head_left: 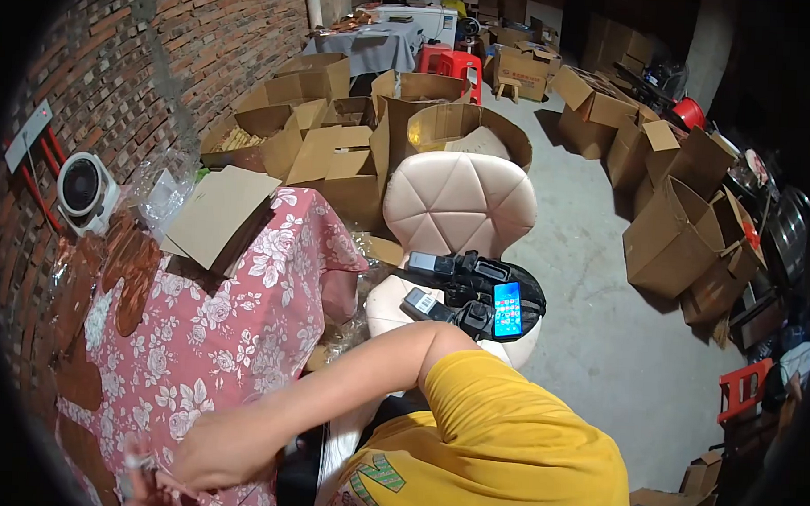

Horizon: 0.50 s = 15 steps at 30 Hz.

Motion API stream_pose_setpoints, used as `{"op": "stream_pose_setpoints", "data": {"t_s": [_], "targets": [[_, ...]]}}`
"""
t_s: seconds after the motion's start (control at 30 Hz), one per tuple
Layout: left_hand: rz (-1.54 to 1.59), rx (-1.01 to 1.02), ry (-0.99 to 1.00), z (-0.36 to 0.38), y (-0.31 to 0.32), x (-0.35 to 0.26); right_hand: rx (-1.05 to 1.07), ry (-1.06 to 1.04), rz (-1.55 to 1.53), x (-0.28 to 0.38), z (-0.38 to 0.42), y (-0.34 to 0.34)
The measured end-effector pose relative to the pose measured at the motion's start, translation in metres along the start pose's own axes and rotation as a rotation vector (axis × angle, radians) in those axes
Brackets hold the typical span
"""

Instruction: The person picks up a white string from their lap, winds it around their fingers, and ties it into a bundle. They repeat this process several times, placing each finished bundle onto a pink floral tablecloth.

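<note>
My right hand [224, 447] reaches across from the right, below a yellow sleeve [515, 426]. It is bent at the wrist over the pink floral tablecloth [211, 313], with its fingers curled down and partly hidden. Beside it, at the lower left, my left hand [143, 485] shows only in part and is smeared by motion. Something small and pale seems to be at its fingertips, too blurred to name. Whatever the right fingers hold is hidden from view.
Cardboard sheets [219, 215], brown patterned pieces [132, 270] and a white fan [84, 188] are at the table's far side. A pink chair [460, 201] bears a lit phone [507, 310] and black straps with devices [430, 300]. Open cartons [673, 231] line both sides.
</note>
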State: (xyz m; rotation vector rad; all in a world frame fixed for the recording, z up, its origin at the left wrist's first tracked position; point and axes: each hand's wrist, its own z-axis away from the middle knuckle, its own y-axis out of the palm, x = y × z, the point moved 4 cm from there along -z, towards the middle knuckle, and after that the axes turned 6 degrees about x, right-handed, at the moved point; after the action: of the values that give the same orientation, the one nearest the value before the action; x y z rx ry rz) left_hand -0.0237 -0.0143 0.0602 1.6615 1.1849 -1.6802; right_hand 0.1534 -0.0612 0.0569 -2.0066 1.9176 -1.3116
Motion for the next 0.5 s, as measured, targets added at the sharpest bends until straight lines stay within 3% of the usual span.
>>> {"op": "stream_pose_setpoints", "data": {"t_s": [0.03,0.07,0.1,0.13,0.17,0.2,0.23,0.3,0.33,0.4,0.43,0.47,0.5], "targets": [[-0.259,-0.078,-0.339,0.001,-0.008,0.018,-0.082,0.004,0.030,0.003,-0.005,-0.007],[-0.110,0.168,-0.040,0.009,0.008,0.016,-0.163,0.008,0.064,0.001,-0.010,-0.018],[0.174,0.318,-0.120,0.018,-0.003,0.032,-0.234,-0.060,0.167,-0.017,-0.014,-0.026],[0.605,0.387,0.046,0.023,-0.013,0.039,-0.167,0.044,0.166,-0.022,-0.008,-0.030],[0.650,0.231,0.229,0.017,-0.005,0.011,-0.060,0.033,0.139,-0.015,-0.006,-0.020],[0.557,0.070,0.127,0.015,-0.014,0.017,0.052,0.025,0.107,-0.006,-0.002,-0.003],[0.463,-0.088,0.020,0.015,-0.024,0.025,0.005,-0.081,0.102,0.007,-0.003,0.007],[-0.115,0.218,0.029,0.020,-0.011,0.031,-0.001,0.018,0.134,0.019,-0.015,-0.023],[-0.115,0.219,0.035,0.024,-0.010,0.029,-0.215,-0.086,0.188,-0.007,-0.016,-0.026],[0.546,0.455,0.271,0.036,-0.002,0.010,-0.041,-0.023,0.218,-0.014,-0.011,-0.016],[0.604,0.257,0.176,0.034,-0.029,0.042,0.107,-0.003,0.158,-0.006,-0.005,0.002],[0.658,0.060,0.077,0.034,-0.055,0.074,0.080,-0.064,0.070,0.005,-0.003,0.011],[0.094,0.099,-0.479,0.033,-0.056,0.067,0.051,-0.009,0.040,0.009,-0.010,0.001]]}}
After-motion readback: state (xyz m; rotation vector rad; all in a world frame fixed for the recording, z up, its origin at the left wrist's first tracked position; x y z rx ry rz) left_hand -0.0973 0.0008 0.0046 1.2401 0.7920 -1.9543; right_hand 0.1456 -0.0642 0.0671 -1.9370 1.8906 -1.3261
